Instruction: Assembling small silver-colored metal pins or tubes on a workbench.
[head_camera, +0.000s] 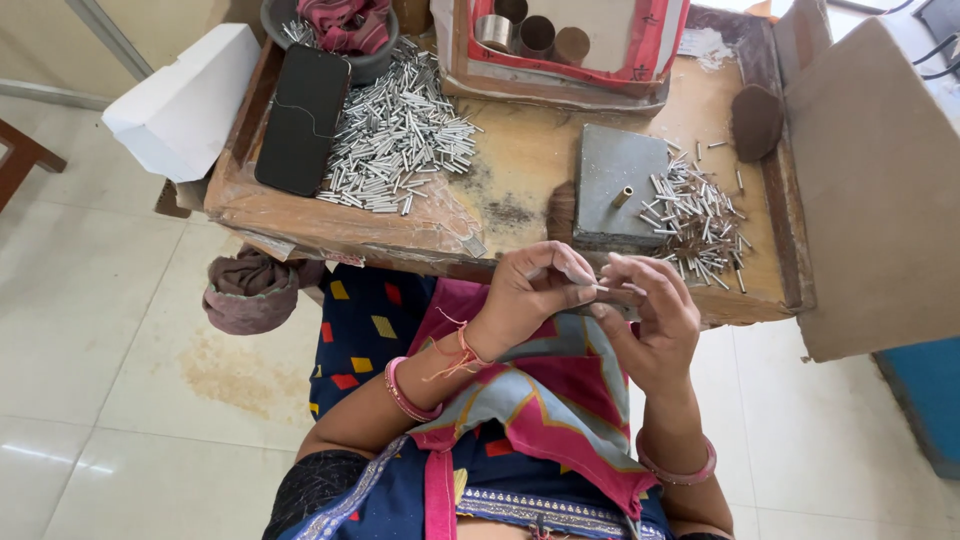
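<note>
My left hand (530, 290) and my right hand (650, 315) meet just in front of the wooden table's (520, 165) near edge, fingertips pinched together on a thin silver metal tube (610, 289). A grey metal block (615, 185) with a small brass peg (622, 196) standing on it lies right beyond my hands. To its right is a small heap of silver tubes (700, 215). A much larger heap of silver tubes (400, 135) covers the table's left part.
A black phone (303, 118) lies at the table's left. A dark bowl with cloth (340, 30) and a red-lined box holding metal cups (560, 40) stand at the back. A white box (185, 100) hangs off the left; a cardboard wall (870, 190) rises on the right.
</note>
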